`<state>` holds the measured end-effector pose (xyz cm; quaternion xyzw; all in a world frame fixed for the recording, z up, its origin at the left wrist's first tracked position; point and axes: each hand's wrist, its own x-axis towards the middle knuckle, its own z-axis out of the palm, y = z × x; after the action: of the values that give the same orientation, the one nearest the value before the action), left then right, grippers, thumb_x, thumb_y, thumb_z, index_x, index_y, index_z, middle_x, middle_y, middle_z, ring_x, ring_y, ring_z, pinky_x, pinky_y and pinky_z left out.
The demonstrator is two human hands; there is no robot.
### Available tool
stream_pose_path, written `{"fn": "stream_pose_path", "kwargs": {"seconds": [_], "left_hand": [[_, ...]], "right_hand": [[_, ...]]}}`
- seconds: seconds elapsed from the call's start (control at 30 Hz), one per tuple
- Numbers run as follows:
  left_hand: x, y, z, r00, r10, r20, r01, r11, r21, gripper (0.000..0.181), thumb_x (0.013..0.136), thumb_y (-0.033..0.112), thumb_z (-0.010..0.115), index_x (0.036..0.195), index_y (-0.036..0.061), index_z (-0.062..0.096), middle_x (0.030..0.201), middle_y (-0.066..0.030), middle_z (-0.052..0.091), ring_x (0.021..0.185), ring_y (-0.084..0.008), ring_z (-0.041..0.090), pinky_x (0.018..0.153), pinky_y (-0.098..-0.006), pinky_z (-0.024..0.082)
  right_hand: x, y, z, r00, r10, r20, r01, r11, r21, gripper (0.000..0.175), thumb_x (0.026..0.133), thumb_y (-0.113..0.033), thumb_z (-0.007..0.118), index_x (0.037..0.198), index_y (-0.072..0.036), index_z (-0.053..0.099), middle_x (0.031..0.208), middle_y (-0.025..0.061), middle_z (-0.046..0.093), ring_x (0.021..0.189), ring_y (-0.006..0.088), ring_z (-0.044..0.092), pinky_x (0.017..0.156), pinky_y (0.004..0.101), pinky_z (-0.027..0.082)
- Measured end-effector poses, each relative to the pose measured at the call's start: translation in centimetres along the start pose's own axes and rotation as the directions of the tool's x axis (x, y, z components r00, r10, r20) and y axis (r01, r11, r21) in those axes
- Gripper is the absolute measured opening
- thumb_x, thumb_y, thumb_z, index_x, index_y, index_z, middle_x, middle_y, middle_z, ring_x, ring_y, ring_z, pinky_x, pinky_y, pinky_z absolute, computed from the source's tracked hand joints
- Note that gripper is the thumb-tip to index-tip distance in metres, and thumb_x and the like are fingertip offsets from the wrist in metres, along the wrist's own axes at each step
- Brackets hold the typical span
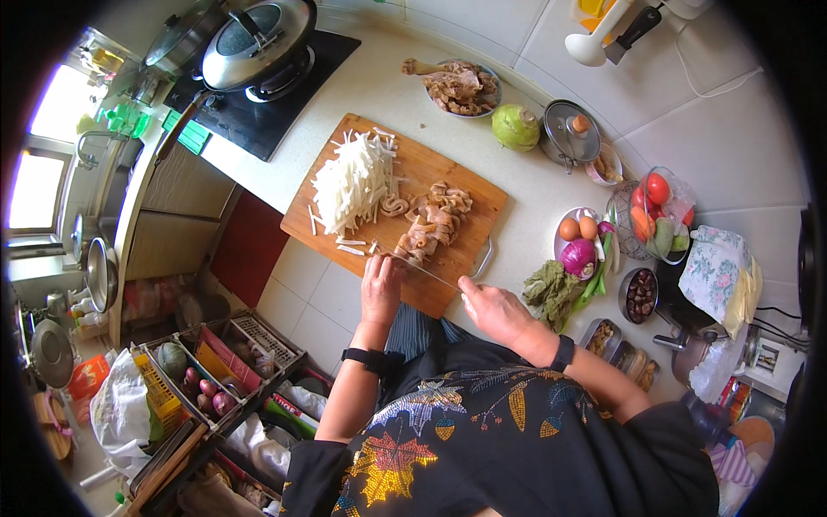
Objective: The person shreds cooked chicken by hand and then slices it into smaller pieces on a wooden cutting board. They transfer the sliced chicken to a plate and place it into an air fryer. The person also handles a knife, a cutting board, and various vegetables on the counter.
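Observation:
My right hand [494,310] is closed round the handle of a kitchen knife [426,272], whose thin blade reaches across the near edge of a wooden cutting board [481,194]. At the blade's far end, my left hand [382,284] has its fingers bent down at the board's edge; whether something lies under the fingertips is hidden. A heap of white vegetable strips [355,181] lies on the left part of the board. Sliced brownish meat [433,223] is piled to its right, just beyond the blade. A few loose white strips lie near my left hand.
A lidded wok [258,45] sits on the black hob [278,123]. Behind the board are a plate of cooked meat [462,90], a green kohlrabi [515,127] and a lidded pot [571,136]. To the right stand eggs with a red onion [578,257] and a vegetable basket [659,220].

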<state>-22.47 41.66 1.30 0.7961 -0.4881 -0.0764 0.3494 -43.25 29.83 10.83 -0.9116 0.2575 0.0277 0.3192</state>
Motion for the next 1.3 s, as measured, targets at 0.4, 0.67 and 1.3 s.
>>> {"fn": "stream_pose_path", "kwargs": {"seconds": [0.4, 0.67, 1.3], "left_hand": [[0.7, -0.5, 0.6, 0.994, 0.106, 0.023, -0.105, 0.994, -0.043, 0.02, 0.076, -0.002, 0.063, 0.095, 0.0046, 0.064, 0.099, -0.0109, 0.065, 0.094, -0.0328, 0.06, 0.083, -0.0398, 0.052], [0.4, -0.1, 1.0, 0.991, 0.127, 0.029, -0.126, 0.991, -0.038, 0.019, 0.077, 0.0, 0.068, 0.095, 0.0043, 0.064, 0.097, -0.0116, 0.065, 0.095, -0.0338, 0.06, 0.084, -0.0406, 0.052], [0.6, 1.8, 0.8, 0.991, 0.118, -0.056, -0.107, 0.98, 0.165, 0.037, 0.073, 0.005, 0.073, 0.108, 0.0085, 0.062, 0.113, -0.0122, 0.058, 0.112, -0.0349, 0.052, 0.1, -0.046, 0.043]], "right_hand": [[0.9, 0.0, 0.8, 0.983, 0.112, 0.149, -0.132, 0.982, 0.133, 0.038, 0.096, -0.012, 0.05, 0.128, 0.007, 0.046, 0.074, 0.0273, 0.064, 0.074, 0.0449, 0.066, 0.062, 0.0535, 0.052], [6.9, -0.5, 6.7, 0.987, 0.16, 0.024, -0.162, 0.967, 0.197, 0.036, 0.096, -0.016, 0.053, 0.127, 0.001, 0.049, 0.076, 0.0281, 0.066, 0.073, 0.0462, 0.066, 0.065, 0.0553, 0.053], [3.5, 6.1, -0.2, 0.827, 0.328, -0.457, -0.416, 0.904, -0.104, 0.028, 0.093, -0.015, 0.06, 0.116, -0.009, 0.045, 0.095, 0.022, 0.058, 0.083, 0.0414, 0.066, 0.069, 0.0508, 0.056]]}}
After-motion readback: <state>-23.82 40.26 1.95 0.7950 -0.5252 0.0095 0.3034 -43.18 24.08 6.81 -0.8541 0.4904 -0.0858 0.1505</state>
